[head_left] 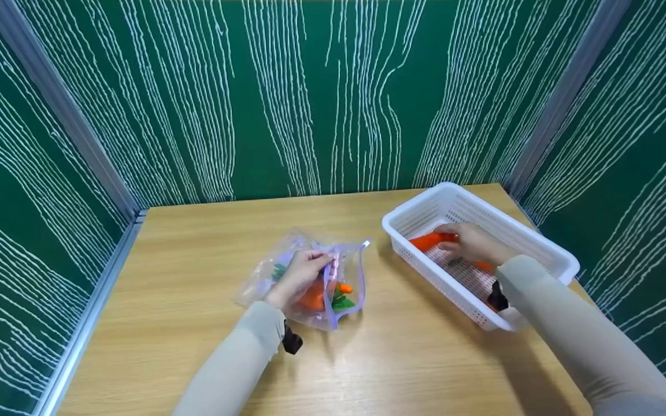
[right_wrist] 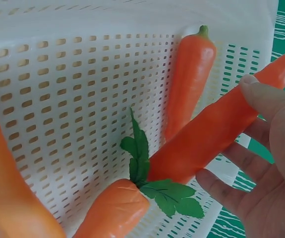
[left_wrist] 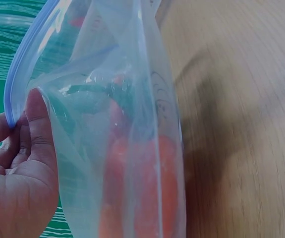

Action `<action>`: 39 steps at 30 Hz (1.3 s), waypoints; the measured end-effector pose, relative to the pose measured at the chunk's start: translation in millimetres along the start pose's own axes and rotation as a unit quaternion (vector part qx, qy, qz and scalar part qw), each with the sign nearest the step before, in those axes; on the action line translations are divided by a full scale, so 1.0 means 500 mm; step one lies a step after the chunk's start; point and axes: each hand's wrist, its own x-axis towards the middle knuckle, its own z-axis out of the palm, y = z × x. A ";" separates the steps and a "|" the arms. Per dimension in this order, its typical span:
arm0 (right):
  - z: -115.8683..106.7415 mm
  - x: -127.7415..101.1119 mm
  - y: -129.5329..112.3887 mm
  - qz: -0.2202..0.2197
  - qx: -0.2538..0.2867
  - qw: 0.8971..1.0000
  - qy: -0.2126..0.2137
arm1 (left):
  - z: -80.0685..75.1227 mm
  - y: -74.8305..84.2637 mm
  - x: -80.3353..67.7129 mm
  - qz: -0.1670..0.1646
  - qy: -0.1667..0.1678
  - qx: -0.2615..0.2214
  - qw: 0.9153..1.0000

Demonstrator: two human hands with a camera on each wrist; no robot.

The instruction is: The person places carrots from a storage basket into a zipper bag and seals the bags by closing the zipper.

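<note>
A clear zip bag (head_left: 341,271) with a blue rim lies on the wooden table (head_left: 206,231), left of centre. My left hand (head_left: 304,268) pinches the bag's rim (left_wrist: 14,94) between thumb (left_wrist: 35,124) and fingers, holding the mouth apart. Orange toy carrots (left_wrist: 142,188) with green leaves (head_left: 343,303) show through the plastic. My right hand (head_left: 470,242) is inside a white perforated basket (head_left: 420,207) at the right and grips a long orange carrot (right_wrist: 216,134) with green leaves (right_wrist: 169,196). Three more carrots (right_wrist: 189,74) lie in the basket.
Green walls with white wavy lines close in the table at the back and both sides. The basket stands slanted near the table's right edge. Bare wood lies in front of the bag and between the bag and the basket.
</note>
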 end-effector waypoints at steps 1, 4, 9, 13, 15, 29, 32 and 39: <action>-0.002 0.000 -0.001 -0.002 0.002 1.000 -0.001 | 0.000 0.000 0.000 0.003 -0.002 -0.001 1.000; -0.008 -0.001 -0.007 -0.011 0.012 1.000 -0.002 | 0.000 0.002 0.001 0.017 -0.011 -0.009 1.000; -0.019 0.001 -0.019 -0.027 0.012 1.000 0.007 | 0.000 0.007 -0.003 0.031 -0.012 -0.015 0.999; -0.028 0.000 -0.028 -0.019 -0.002 1.000 0.010 | 0.000 0.009 -0.005 0.030 -0.014 -0.015 0.999; -0.031 -0.001 -0.032 -0.002 -0.002 1.000 0.003 | 0.000 0.009 -0.006 0.028 -0.016 -0.009 0.999; -0.051 -0.011 -0.046 0.001 0.017 1.000 0.000 | -0.005 0.012 -0.008 0.015 -0.010 -0.010 1.000; -0.052 -0.012 -0.050 0.003 0.026 1.000 -0.001 | -0.005 0.012 -0.006 0.020 -0.015 -0.017 1.000; -0.049 -0.019 -0.067 0.006 0.045 0.999 0.005 | -0.001 0.008 -0.004 0.023 -0.011 -0.019 0.999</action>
